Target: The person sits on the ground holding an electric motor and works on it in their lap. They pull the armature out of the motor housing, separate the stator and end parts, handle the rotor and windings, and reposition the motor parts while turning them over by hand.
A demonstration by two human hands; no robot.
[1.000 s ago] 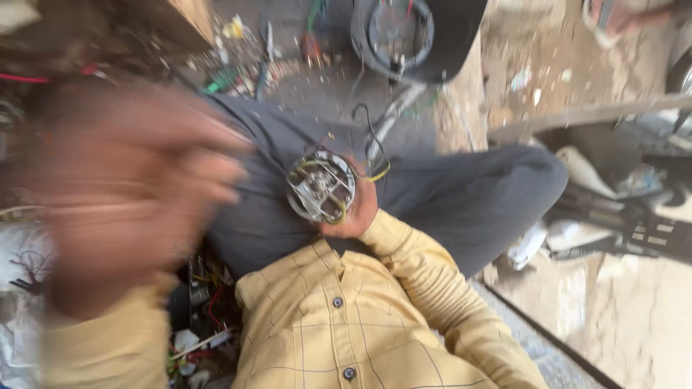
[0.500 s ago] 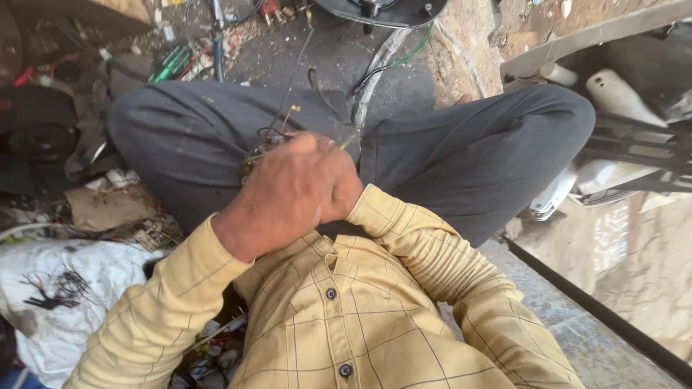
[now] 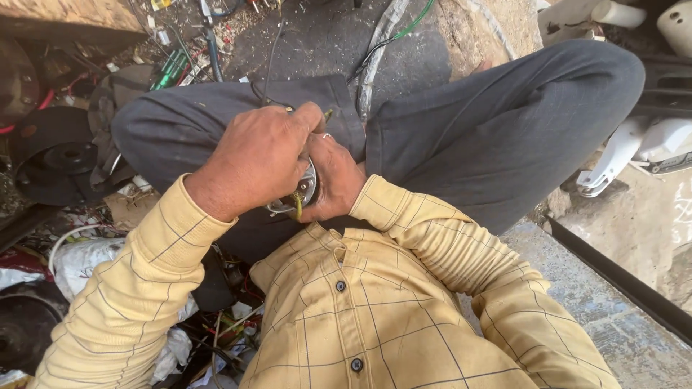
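Currently both hands grip a round metal part point(image 3: 306, 191) over the lap: left hand point(image 3: 259, 158) fingers curled on top, right hand point(image 3: 335, 180) cupping beneath, yellow-green wire point(image 3: 297, 205) protruding.

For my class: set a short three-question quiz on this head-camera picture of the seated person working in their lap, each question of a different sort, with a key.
1. True or false: both hands are on the round metal part in the lap.
2. Which hand lies on top, covering most of the part? A. left hand B. right hand C. neither
3. Fill in: the green-handled tool lies on the ground beyond the person's ____ knee.

Key
1. True; the part shows only as a metal edge between the hands.
2. A
3. left
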